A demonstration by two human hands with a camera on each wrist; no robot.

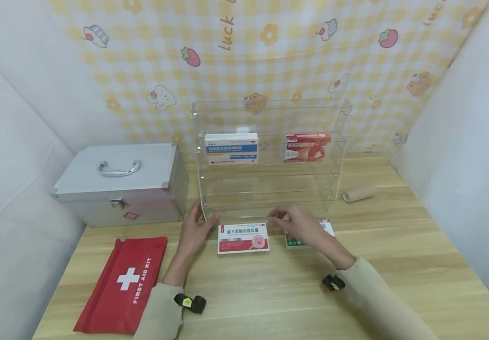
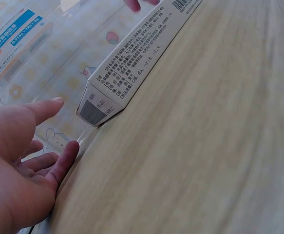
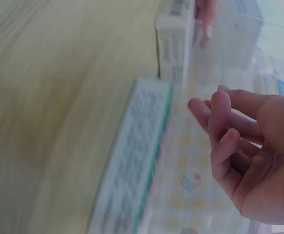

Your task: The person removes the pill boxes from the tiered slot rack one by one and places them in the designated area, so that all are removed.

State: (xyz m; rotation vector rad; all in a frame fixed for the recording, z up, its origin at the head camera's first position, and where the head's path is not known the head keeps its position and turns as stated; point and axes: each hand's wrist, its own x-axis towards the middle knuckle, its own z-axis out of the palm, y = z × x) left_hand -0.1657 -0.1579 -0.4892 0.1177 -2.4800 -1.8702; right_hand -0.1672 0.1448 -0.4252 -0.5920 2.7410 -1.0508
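My left hand (image 1: 195, 231) is at the lower left corner of a clear acrylic display rack (image 1: 270, 177), its fingers along the side and the thumb in front, all fairly straight. Just right of that thumb, a white-and-red medicine box (image 1: 242, 238) lies at the rack's foot; its printed side and end face the left wrist view. My right hand (image 1: 299, 226) hovers over a green-and-white medicine box (image 1: 327, 227) and partly hides it. Loosely bent and with nothing between them, its fingers (image 3: 220, 114) show beside the rack in the right wrist view.
On the rack's middle tier stand a blue-and-white medicine box (image 1: 232, 149) and a red one (image 1: 307, 148). A silver case (image 1: 119, 189) is left of the rack, with a red first aid pouch (image 1: 121, 285) before it. A cardboard tube (image 1: 359, 194) lies at right.
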